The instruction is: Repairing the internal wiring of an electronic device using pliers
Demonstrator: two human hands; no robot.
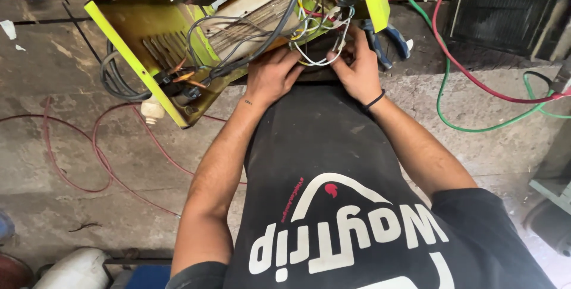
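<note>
An opened lime-green metal casing (131, 39) lies on the concrete floor with a tangle of wires (309, 24) spilling from its inside. My left hand (270, 78) rests at the casing's lower edge, fingers curled against the grey cable bundle. Just to its right, my right hand (357, 69) pinches the white and coloured wires near a connector. A black band circles my right wrist. A black shirt with a white design covers the lower middle of the view.
Blue-handled pliers (386, 42) lie right of my right hand. Red and green hoses (470, 81) loop across the floor at right. Thin red wire (89, 146) curls at left. A dark grille (505, 3) stands top right. A white cylinder (71, 268) sits bottom left.
</note>
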